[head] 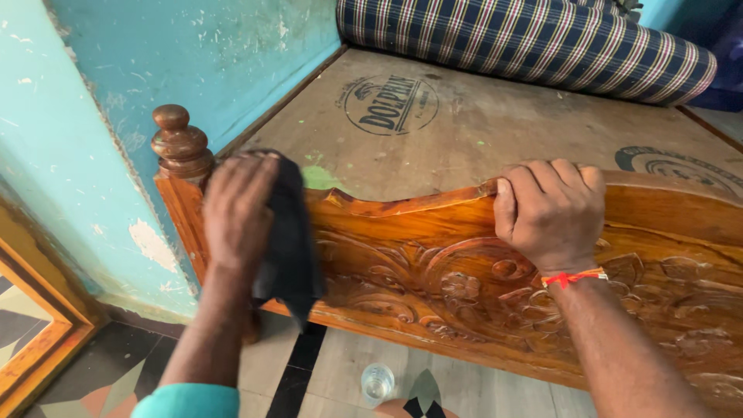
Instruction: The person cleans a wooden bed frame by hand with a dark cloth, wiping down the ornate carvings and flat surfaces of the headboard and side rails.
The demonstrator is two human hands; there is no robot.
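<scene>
While the left hand (236, 205) presses a dark cloth (290, 232) vs. the carved footboard (433, 263) near its knob, fingers closed round it. Right hand (549, 209) is clenched over the footboard's top edge, mid-rail.

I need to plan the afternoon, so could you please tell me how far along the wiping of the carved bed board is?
Left hand presses a dark cloth on the glossy carved wooden bed board near its turned corner post. Right hand grips the top edge. Finished and unwiped areas can't be told apart.

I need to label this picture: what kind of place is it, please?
Probably a bedroom in a home. A carved wooden bed frame stands against a turquoise wall, with a rolled plaid mattress on its bare board.
</scene>
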